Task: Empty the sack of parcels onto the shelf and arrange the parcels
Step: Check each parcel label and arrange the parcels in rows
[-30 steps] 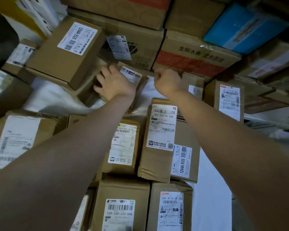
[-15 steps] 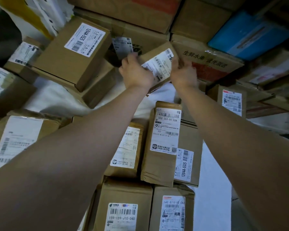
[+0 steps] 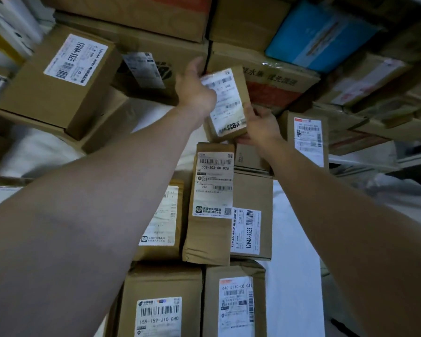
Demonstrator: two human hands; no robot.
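Both hands held a small box (image 3: 225, 105) up in the air, just past the far end of the long parcel (image 3: 212, 205) with the 502 label. The left hand (image 3: 195, 91) gripped the box's left side, with its fingers curled round the top edge. The right hand (image 3: 260, 125) held the near right corner, with its fingers curled under it. The box's white label faced up but was too blurry to read.

A flat box (image 3: 253, 215) lay touching the right side of the long parcel. Two more parcels (image 3: 161, 300) sat side by side at its near end. Far to its left and further back, a big box (image 3: 58, 79) sat tilted on other boxes. Far back and to its right was a blue box (image 3: 319, 35). The long parcel lay on a white cloth (image 3: 292, 239), which may have been the sack.
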